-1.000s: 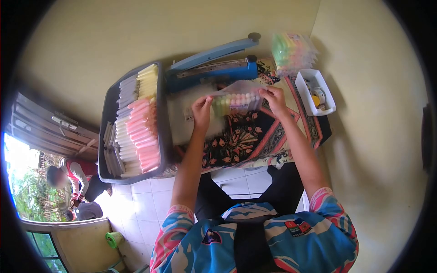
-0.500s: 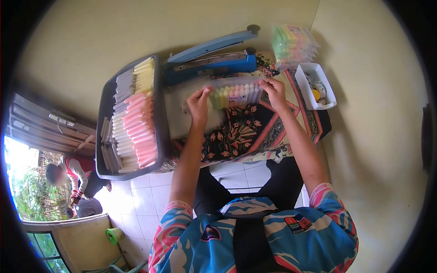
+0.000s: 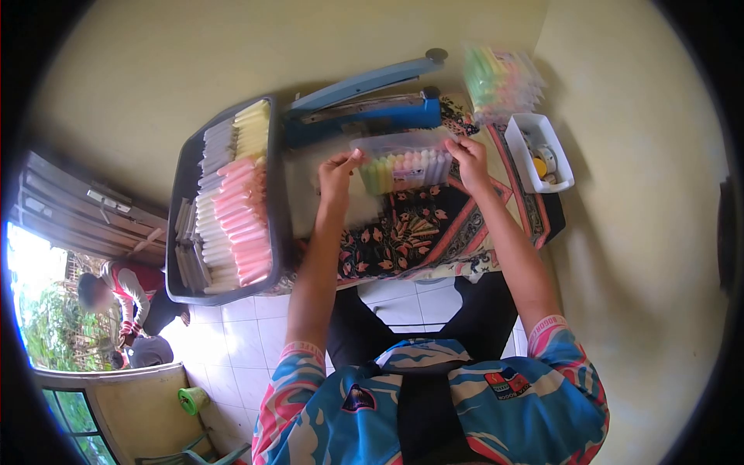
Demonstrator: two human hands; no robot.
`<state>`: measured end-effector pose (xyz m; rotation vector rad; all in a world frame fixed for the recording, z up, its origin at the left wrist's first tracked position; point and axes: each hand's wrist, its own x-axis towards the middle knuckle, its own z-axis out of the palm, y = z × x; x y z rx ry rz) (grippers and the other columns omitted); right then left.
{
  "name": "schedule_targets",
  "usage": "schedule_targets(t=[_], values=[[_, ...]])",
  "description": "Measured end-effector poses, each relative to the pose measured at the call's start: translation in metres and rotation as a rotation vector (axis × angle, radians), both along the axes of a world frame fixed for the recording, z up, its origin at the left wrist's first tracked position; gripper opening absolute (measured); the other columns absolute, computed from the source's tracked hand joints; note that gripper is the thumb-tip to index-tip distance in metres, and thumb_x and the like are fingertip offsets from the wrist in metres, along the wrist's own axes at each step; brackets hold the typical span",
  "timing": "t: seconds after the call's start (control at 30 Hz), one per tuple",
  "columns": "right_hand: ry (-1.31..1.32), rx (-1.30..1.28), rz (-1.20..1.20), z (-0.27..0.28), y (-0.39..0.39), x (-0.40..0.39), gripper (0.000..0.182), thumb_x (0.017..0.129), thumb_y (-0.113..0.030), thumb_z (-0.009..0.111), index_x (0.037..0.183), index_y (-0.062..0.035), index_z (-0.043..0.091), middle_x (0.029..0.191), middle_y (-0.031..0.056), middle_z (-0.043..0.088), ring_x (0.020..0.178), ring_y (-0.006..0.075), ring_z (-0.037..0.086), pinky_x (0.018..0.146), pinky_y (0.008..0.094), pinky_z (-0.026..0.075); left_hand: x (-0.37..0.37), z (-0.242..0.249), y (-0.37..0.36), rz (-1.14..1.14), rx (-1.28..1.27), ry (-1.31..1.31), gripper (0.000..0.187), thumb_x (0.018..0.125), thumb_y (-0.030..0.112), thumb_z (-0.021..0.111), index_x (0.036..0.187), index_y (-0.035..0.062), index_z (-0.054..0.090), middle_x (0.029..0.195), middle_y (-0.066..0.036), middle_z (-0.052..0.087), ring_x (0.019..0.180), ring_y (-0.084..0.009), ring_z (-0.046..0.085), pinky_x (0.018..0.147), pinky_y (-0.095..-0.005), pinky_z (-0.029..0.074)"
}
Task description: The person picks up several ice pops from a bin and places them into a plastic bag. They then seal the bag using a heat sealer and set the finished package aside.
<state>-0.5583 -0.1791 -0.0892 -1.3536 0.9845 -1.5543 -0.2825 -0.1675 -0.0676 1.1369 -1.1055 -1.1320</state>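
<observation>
A clear plastic bag with a row of pastel sticks, green through yellow and pink to purple, hangs between my two hands above the patterned cloth. My left hand pinches its upper left corner. At the upper right corner, my right hand has its thumb and fingers closed on the bag's edge. Just beyond the bag is a blue bag sealer with its light blue arm raised. Flat clear bags lie left of my left hand.
A dark tub of pink, white, yellow and grey stick packs is at the left. Filled bags and a white box with tape rolls stand at the right. Another person bends down at the far left, near a green bin.
The bag has tilted a little and its top edge looks more open. My hands have barely moved, and the whole view has shifted slightly.
</observation>
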Motion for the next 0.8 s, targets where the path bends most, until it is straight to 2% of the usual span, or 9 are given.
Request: schedule_targets(t=[0.1, 0.2, 0.4, 0.53, 0.6, 0.8], values=[[-0.018, 0.028, 0.006, -0.001, -0.001, 0.001, 0.025, 0.086, -0.022, 0.063, 0.078, 0.0012, 0.067, 0.062, -0.0038, 0.052, 0.059, 0.0053, 0.040, 0.055, 0.0231, 0.031, 0.001, 0.009, 0.001, -0.018, 0.112, 0.057, 0.020, 0.083, 0.022, 0.067, 0.081, 0.0021, 0.069, 0.076, -0.004, 0.068, 0.063, -0.0057, 0.044, 0.062, -0.0248, 0.031], [-0.071, 0.032, 0.023, 0.006, 0.001, 0.006, 0.026, 0.086, -0.023, 0.063, 0.076, 0.0011, 0.067, 0.061, -0.0040, 0.051, 0.059, 0.0058, 0.040, 0.055, 0.0237, 0.031, 0.000, 0.017, 0.005, -0.019, 0.051, 0.070, 0.019, 0.083, 0.021, 0.067, 0.081, 0.0020, 0.069, 0.075, -0.004, 0.068, 0.060, -0.0053, 0.045, 0.057, -0.0239, 0.030], [-0.074, 0.027, 0.029, 0.006, 0.004, 0.005, 0.027, 0.086, -0.024, 0.062, 0.076, 0.0009, 0.067, 0.065, -0.0012, 0.057, 0.060, 0.0060, 0.041, 0.057, 0.0230, 0.032, 0.007, 0.018, 0.010, -0.081, 0.136, 0.092, 0.021, 0.084, 0.020, 0.067, 0.085, -0.0010, 0.068, 0.074, -0.006, 0.067, 0.059, -0.0051, 0.052, 0.050, -0.0201, 0.035], [-0.064, 0.050, 0.026, 0.000, 0.003, 0.003, 0.027, 0.086, -0.024, 0.062, 0.076, 0.0007, 0.068, 0.066, -0.0005, 0.059, 0.061, 0.0060, 0.042, 0.058, 0.0226, 0.033, 0.009, 0.014, 0.009, -0.104, 0.123, 0.108, 0.023, 0.084, 0.019, 0.066, 0.088, -0.0034, 0.067, 0.078, -0.008, 0.066, 0.067, -0.0094, 0.058, 0.058, -0.0213, 0.045], [-0.078, 0.042, 0.024, 0.006, 0.008, 0.006, 0.027, 0.086, -0.024, 0.063, 0.075, 0.0006, 0.067, 0.064, -0.0017, 0.056, 0.061, 0.0059, 0.042, 0.057, 0.0227, 0.032, 0.008, 0.012, 0.009, -0.112, 0.094, 0.137, 0.023, 0.085, 0.018, 0.066, 0.089, -0.0041, 0.066, 0.081, -0.009, 0.066, 0.070, -0.0119, 0.060, 0.062, -0.0223, 0.048], [-0.074, 0.046, 0.016, 0.010, 0.011, 0.006, 0.026, 0.086, -0.023, 0.063, 0.075, 0.0006, 0.066, 0.064, -0.0030, 0.055, 0.060, 0.0055, 0.041, 0.056, 0.0222, 0.031, 0.007, 0.011, 0.010, -0.133, 0.061, 0.145, 0.021, 0.086, 0.014, 0.063, 0.091, -0.0062, 0.065, 0.085, -0.010, 0.065, 0.077, -0.0152, 0.063, 0.075, -0.0252, 0.052]])
